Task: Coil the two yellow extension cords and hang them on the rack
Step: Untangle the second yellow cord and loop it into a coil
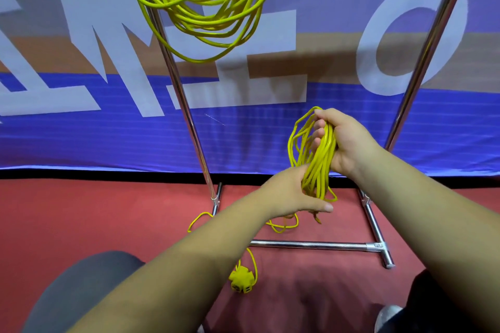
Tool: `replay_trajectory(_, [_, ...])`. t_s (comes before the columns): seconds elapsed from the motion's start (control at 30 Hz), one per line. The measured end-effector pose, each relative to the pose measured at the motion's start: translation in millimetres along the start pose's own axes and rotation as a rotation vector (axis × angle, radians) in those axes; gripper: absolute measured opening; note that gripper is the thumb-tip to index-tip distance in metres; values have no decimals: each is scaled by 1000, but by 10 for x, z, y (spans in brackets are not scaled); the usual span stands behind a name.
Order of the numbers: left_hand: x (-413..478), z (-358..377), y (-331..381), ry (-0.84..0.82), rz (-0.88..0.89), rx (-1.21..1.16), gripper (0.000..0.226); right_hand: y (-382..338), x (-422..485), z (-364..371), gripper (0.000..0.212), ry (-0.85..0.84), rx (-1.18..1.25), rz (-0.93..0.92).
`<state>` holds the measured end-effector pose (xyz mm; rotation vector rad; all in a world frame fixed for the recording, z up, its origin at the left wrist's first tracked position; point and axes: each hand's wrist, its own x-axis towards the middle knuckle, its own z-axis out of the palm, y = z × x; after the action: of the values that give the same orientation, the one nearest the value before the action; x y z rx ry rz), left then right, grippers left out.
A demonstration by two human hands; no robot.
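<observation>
One yellow extension cord [205,5] hangs in loose loops from the top of the chrome rack [186,105], upper middle. The second yellow cord [318,162] is a tight bundle of loops held between both hands. My right hand [343,140] is closed around the bundle's upper part. Lower down, my left hand [295,192] grips the bundle, thumb pointing right. A loose tail [284,226] of this cord runs over the red floor to a yellow multi-outlet socket head [240,280].
The rack's chrome base bars [311,245] lie on the red carpet, with the right upright [422,62] rising at an angle. A blue banner [108,132] with large white letters stands behind. My knees show at the bottom corners.
</observation>
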<state>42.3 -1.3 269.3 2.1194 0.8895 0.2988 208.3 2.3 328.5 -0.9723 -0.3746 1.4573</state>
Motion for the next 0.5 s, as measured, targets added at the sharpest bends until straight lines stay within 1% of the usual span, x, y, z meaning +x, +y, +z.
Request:
replay_trajectory(0.07, [37, 114, -75, 93, -18, 63, 39, 12, -4, 9, 19, -19, -48, 16])
replay_trajectory(0.1, [50, 139, -102, 117, 7, 91, 34, 18, -1, 9, 19, -22, -76, 23])
replay_trajectory(0.2, [54, 129, -131, 94, 82, 175, 24, -5, -4, 10, 20, -18, -178, 63])
replay_trajectory(0.33, [50, 161, -197, 74, 163, 319, 26, -41, -29, -8, 11, -53, -354, 113])
replay_trajectory(0.43, [68, 205, -260, 49, 205, 271, 29, -34, -77, 11, 7, -82, -489, 94])
replay_trajectory(0.5, [76, 238, -312, 100, 276, 278, 32, -32, -128, 52, 6, -85, -550, 67])
